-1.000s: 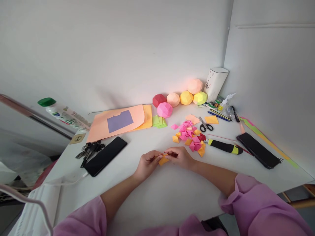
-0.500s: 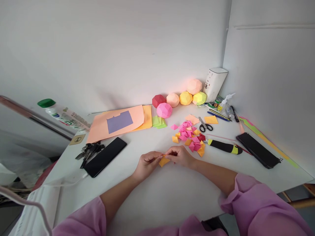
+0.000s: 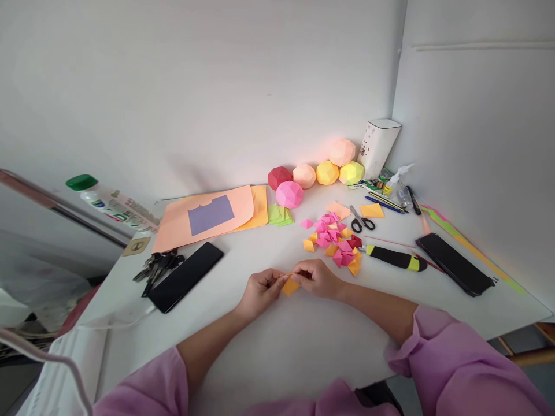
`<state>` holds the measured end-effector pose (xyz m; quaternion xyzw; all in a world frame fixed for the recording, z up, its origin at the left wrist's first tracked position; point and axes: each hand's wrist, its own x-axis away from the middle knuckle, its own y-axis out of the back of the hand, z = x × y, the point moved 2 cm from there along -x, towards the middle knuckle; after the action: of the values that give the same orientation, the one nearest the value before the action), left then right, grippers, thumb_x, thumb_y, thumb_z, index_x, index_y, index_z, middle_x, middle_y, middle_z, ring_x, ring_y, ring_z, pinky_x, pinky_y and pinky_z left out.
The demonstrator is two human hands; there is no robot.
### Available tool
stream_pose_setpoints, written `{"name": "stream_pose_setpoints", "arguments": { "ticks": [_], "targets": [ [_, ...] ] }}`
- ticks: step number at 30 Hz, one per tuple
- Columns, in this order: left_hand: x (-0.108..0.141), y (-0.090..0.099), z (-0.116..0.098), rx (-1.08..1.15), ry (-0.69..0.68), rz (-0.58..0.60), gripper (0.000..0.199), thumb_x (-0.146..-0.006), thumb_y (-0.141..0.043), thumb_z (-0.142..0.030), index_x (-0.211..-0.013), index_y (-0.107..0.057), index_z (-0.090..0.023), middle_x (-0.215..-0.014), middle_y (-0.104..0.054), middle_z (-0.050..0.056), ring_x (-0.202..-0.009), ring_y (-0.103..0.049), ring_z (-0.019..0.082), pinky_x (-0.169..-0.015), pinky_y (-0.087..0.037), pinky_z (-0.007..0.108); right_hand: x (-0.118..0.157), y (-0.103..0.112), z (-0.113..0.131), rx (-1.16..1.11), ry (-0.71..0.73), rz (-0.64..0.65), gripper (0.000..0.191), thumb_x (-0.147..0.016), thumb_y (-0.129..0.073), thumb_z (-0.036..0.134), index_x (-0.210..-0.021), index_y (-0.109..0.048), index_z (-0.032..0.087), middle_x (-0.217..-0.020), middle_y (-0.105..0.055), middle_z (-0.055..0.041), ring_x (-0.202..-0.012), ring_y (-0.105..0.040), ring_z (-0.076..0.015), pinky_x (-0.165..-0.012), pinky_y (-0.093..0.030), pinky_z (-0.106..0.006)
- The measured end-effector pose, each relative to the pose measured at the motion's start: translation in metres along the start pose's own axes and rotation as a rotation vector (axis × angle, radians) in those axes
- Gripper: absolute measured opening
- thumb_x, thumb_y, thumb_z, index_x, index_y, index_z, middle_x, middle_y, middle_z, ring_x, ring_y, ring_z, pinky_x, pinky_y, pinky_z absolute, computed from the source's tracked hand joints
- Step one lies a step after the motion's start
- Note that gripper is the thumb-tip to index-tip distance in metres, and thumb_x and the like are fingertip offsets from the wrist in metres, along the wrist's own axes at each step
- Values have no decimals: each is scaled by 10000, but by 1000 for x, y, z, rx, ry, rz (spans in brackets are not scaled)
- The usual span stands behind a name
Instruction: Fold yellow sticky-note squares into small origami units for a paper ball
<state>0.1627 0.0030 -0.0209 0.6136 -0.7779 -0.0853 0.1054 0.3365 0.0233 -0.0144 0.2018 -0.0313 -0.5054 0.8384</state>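
A small orange paper piece point(image 3: 290, 286) is pinched between both hands above the white table point(image 3: 277, 346). My left hand point(image 3: 262, 292) grips its left upper edge with thumb and fingers. On its right upper edge, the thumb and fingertips of my right hand point(image 3: 318, 278) are closed. The paper's lower corner points toward the front. Right beyond my right hand lies a pile of folded pink, orange and red paper pieces point(image 3: 333, 231).
Faceted paper balls point(image 3: 289, 195) stand by the wall. Scissors point(image 3: 362, 222), a cutter point(image 3: 396, 257) and a black pouch point(image 3: 455, 264) lie right. Green notes point(image 3: 280, 215), peach sheets point(image 3: 173, 222), a phone point(image 3: 186, 277), keys point(image 3: 159, 267) and a bottle point(image 3: 113, 202) are left.
Both hands have shifted very slightly to the right with the orange paper, whose lower part shows a little differently. The things on the table have stayed in place.
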Motion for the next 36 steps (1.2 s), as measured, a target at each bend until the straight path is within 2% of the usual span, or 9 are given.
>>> {"name": "stream_pose_setpoints", "arguments": {
  "ticks": [3,6,11,14,17,20,25,30,36],
  "targets": [
    [1,1,-3,-63,-4,34,427,-771,-597,-514,-552,-525,-154,-427,-485,-39,-391,-339,63,-390,-261,196,1,2,2,-60,-44,1,197,-827,-541,297,-695,-556,151,-587,-480,26,-533,-419,-87,-479,-338,-202],
    [1,1,-5,-106,-78,109,490,-826,-521,-511,-489,-471,-159,-452,-445,-31,-425,-338,72,-416,-267,208,1,4,3,-86,-66,13,212,-829,-542,314,-687,-526,156,-581,-455,32,-524,-405,-84,-461,-329,-196],
    [-3,2,-8,-69,-254,125,347,-857,-515,-444,-693,-621,-157,-707,-594,41,-634,-515,136,-587,-424,252,1,2,-2,-58,-40,78,230,-817,-562,325,-676,-519,150,-591,-459,33,-523,-402,-74,-460,-330,-184],
    [-6,3,-2,-8,-222,101,299,-828,-573,-428,-716,-628,-156,-716,-595,38,-643,-530,134,-596,-437,249,1,0,-5,-89,-63,107,214,-817,-571,341,-732,-553,145,-628,-494,25,-544,-434,-76,-482,-358,-184],
    [-9,5,4,177,-98,38,278,-825,-582,-429,-735,-580,-166,-681,-593,7,-547,-507,102,-525,-425,229,1,1,-5,-144,-107,95,220,-790,-611,362,-778,-562,147,-629,-469,35,-544,-420,-75,-466,-337,-180],
    [-9,5,3,345,1,77,280,-830,-576,-435,-739,-524,-176,-654,-619,5,-520,-535,109,-517,-450,246,0,3,-3,-214,-155,93,237,-803,-597,378,-787,-558,145,-644,-501,27,-532,-444,-76,-465,-353,-186],
    [-6,5,-5,267,-10,184,292,-810,-598,-444,-800,-578,-153,-690,-638,25,-568,-557,125,-561,-471,273,-2,8,0,-253,-189,27,268,-848,-532,394,-764,-563,141,-587,-510,30,-498,-482,-78,-470,-382,-191],
    [-7,2,-1,360,0,94,299,-803,-619,-421,-928,-499,-177,-710,-639,7,-563,-593,127,-494,-462,245,-2,6,-2,-255,-187,49,238,-825,-568,361,-722,-556,147,-589,-520,30,-488,-486,-75,-465,-406,-192],
    [-9,0,3,421,-47,88,434,-800,-636,-392,-1101,-366,-236,-703,-611,-45,-516,-594,110,-459,-449,219,-2,4,-8,-333,-148,29,227,-824,-584,320,-985,-568,161,-676,-573,23,-520,-505,-77,-474,-446,-194]
  ]
}}
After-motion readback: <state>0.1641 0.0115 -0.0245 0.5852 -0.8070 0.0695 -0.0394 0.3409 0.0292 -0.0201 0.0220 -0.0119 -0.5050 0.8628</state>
